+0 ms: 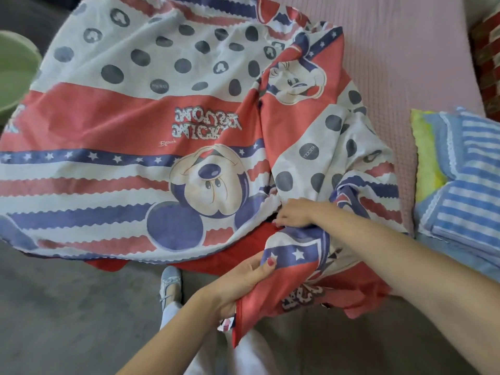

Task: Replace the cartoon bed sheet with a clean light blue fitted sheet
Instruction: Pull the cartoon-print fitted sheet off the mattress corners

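A pale green tub is sitting at the left edge, contents hidden. The cartoon sheet (thin, crumpled, dotted and striped) is lying half off the pink waffle-textured mattress. The left hand is gripping a bunched fold; the right hand is pinching fabric beside blue gingham bedding.

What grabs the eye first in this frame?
The cartoon sheet, red, white and blue with dots, fills the left and centre, partly pulled off the pink mattress. Both hands bunch it at bottom centre: left hand gripping a fold, right hand pinching above. A blue striped pillow lies at right.
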